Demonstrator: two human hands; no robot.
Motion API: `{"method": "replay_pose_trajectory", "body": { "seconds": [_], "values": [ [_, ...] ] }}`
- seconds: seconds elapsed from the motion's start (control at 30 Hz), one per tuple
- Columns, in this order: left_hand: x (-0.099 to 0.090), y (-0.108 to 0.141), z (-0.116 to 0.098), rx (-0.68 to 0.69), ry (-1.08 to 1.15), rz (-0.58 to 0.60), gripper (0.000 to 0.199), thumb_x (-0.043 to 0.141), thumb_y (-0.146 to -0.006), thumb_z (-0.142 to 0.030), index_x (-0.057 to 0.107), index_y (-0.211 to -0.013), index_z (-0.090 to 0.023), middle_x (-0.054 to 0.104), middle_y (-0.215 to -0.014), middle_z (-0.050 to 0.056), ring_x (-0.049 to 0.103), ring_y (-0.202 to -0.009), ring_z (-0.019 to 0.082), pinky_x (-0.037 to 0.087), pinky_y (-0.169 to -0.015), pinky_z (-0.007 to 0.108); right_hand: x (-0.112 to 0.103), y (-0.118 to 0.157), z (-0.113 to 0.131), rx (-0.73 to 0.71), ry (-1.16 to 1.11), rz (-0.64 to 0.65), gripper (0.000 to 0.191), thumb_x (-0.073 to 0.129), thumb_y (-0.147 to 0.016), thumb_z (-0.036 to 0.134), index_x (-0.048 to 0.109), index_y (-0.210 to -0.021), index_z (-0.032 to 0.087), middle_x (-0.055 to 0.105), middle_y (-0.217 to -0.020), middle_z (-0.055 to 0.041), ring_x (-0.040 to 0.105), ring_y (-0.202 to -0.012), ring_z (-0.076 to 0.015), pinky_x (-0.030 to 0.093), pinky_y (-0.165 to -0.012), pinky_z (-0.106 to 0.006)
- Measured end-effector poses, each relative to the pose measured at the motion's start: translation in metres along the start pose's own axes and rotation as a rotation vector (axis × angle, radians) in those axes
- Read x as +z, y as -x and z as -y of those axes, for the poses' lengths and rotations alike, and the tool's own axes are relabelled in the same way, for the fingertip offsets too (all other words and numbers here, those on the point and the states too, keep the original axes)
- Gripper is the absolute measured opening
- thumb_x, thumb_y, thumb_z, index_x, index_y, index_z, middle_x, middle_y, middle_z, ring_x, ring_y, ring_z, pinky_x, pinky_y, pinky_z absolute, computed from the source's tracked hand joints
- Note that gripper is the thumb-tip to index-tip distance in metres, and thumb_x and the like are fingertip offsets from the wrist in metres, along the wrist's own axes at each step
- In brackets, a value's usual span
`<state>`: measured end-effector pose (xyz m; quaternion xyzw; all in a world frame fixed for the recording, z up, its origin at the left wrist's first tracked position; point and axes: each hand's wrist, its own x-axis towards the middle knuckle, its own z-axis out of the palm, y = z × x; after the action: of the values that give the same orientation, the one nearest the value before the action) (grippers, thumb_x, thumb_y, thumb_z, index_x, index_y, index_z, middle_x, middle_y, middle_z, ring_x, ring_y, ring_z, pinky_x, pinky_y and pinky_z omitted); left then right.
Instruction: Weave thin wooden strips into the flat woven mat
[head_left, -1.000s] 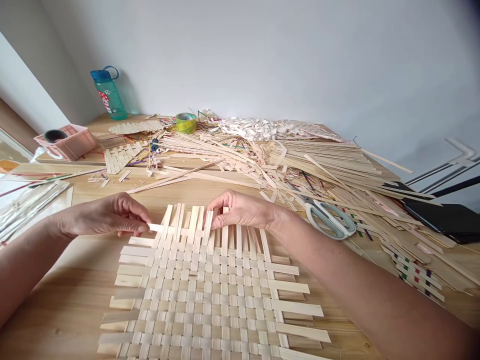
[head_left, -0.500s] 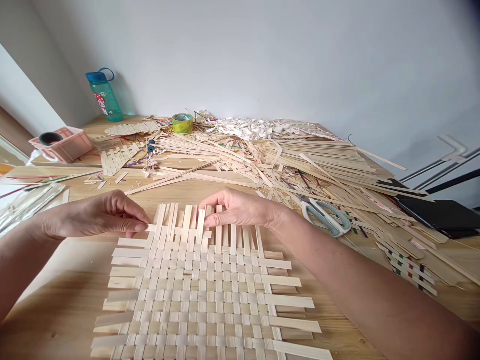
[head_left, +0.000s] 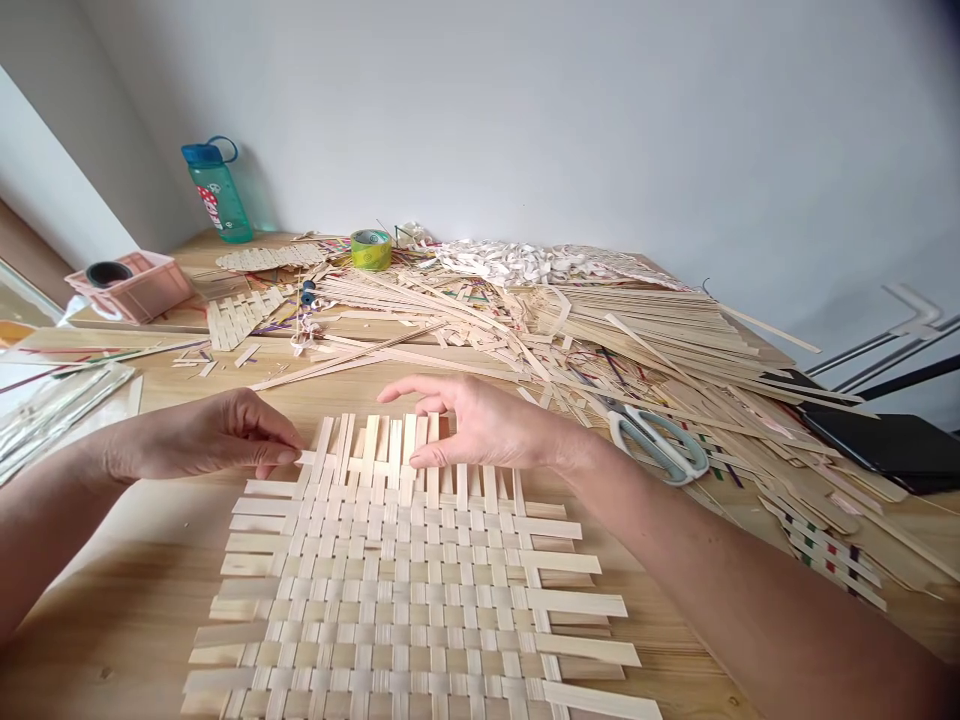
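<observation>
A mat of pale flat wood strips, woven over and under, lies on the table before me with loose strip ends along its sides and far edge. At its far left corner my left hand pinches the end of a crosswise wood strip between thumb and finger. That strip runs rightward among the upright ends. Over the far edge is my right hand, fingers spread and thumb apart, its thumb tip close to or touching the upright ends. I see nothing held in it.
White-handled scissors lie to the right near a dark phone-like slab. Loose strips cover the back. Beyond are yellow-green tape, a teal bottle and a pink crate. A small striped weave lies right.
My right hand has let go of an upright strip end and its fingers have spread apart. The left hand keeps its pinch. The view has shifted slightly.
</observation>
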<state>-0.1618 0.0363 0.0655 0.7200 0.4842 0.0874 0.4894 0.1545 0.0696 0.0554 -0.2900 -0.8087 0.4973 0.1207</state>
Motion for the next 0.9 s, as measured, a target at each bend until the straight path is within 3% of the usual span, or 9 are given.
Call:
{"method": "replay_pose_trajectory", "body": {
  "seconds": [0.1, 0.37, 0.5, 0.57, 0.67, 0.77, 0.83, 0.9],
  "values": [
    [0.002, 0.001, 0.0, -0.035, -0.055, 0.194, 0.037, 0.048, -0.096, -0.04, 0.068, -0.075, -0.015, 0.046, -0.069, -0.001, 0.037, -0.065, 0.012, 0.033, -0.061, 0.019, 0.001, -0.002, -0.002, 0.011, 0.017, -0.016, 0.059, 0.074, -0.078, 0.032, 0.053, -0.133, 0.024, 0.059, -0.081, 0.0025, 0.054, -0.066, -0.0119, 0.039, -0.063, -0.021],
    [0.005, 0.003, 0.01, -0.06, -0.111, 0.125, 0.037, 0.047, -0.095, -0.042, 0.063, -0.073, -0.017, 0.049, -0.071, -0.001, 0.04, -0.066, 0.013, 0.034, -0.062, 0.019, 0.005, -0.004, -0.004, 0.051, -0.081, -0.03, 0.056, 0.075, -0.079, 0.031, 0.052, -0.129, 0.019, 0.054, -0.07, 0.0062, 0.045, -0.059, -0.0102, 0.037, -0.061, -0.023],
    [0.011, 0.005, 0.008, -0.056, -0.258, 0.009, 0.038, 0.05, -0.094, -0.043, 0.06, -0.067, -0.017, 0.044, -0.068, -0.002, 0.038, -0.064, 0.012, 0.031, -0.057, 0.018, 0.008, -0.004, -0.001, 0.088, 0.069, -0.078, 0.058, 0.073, -0.078, 0.027, 0.05, -0.132, 0.022, 0.054, -0.072, 0.0079, 0.038, -0.052, -0.0076, 0.035, -0.058, -0.023],
    [0.013, 0.006, 0.006, -0.04, -0.298, -0.015, 0.039, 0.05, -0.094, -0.042, 0.059, -0.066, -0.017, 0.044, -0.067, -0.002, 0.038, -0.064, 0.012, 0.031, -0.056, 0.018, 0.009, -0.004, 0.0, 0.07, 0.147, -0.093, 0.061, 0.072, -0.078, 0.027, 0.048, -0.135, 0.025, 0.056, -0.072, 0.0077, 0.043, -0.054, -0.0092, 0.037, -0.06, -0.024],
    [0.014, 0.007, 0.003, -0.043, -0.309, 0.007, 0.039, 0.048, -0.095, -0.043, 0.062, -0.069, -0.017, 0.047, -0.069, -0.002, 0.04, -0.065, 0.013, 0.032, -0.057, 0.018, 0.011, -0.003, 0.002, 0.033, 0.201, -0.115, 0.064, 0.074, -0.076, 0.027, 0.051, -0.135, 0.026, 0.068, -0.094, -0.0011, 0.064, -0.079, -0.0184, 0.045, -0.071, -0.027],
    [0.013, 0.008, 0.003, -0.052, -0.339, 0.024, 0.038, 0.047, -0.096, -0.042, 0.065, -0.074, -0.017, 0.049, -0.07, -0.002, 0.042, -0.066, 0.013, 0.032, -0.057, 0.018, 0.011, -0.002, 0.004, -0.011, 0.229, -0.148, 0.062, 0.073, -0.075, 0.021, 0.054, -0.134, 0.025, 0.066, -0.121, -0.007, 0.065, -0.11, -0.0247, 0.047, -0.085, -0.03],
    [0.012, 0.008, 0.003, -0.044, -0.372, 0.029, 0.038, 0.046, -0.096, -0.04, 0.063, -0.072, -0.017, 0.048, -0.069, -0.002, 0.04, -0.065, 0.012, 0.03, -0.056, 0.018, 0.01, -0.001, 0.003, -0.021, 0.201, -0.157, 0.06, 0.074, -0.076, 0.023, 0.055, -0.132, 0.025, 0.067, -0.117, -0.006, 0.064, -0.113, -0.0251, 0.047, -0.086, -0.03],
    [0.013, 0.009, 0.003, -0.038, -0.4, 0.03, 0.036, 0.046, -0.096, -0.037, 0.061, -0.07, -0.017, 0.047, -0.068, -0.003, 0.04, -0.064, 0.012, 0.03, -0.055, 0.018, 0.008, -0.001, 0.0, -0.015, 0.137, -0.134, 0.058, 0.075, -0.077, 0.029, 0.055, -0.131, 0.026, 0.068, -0.104, -0.0033, 0.065, -0.105, -0.0234, 0.048, -0.081, -0.029]
  ]
}}
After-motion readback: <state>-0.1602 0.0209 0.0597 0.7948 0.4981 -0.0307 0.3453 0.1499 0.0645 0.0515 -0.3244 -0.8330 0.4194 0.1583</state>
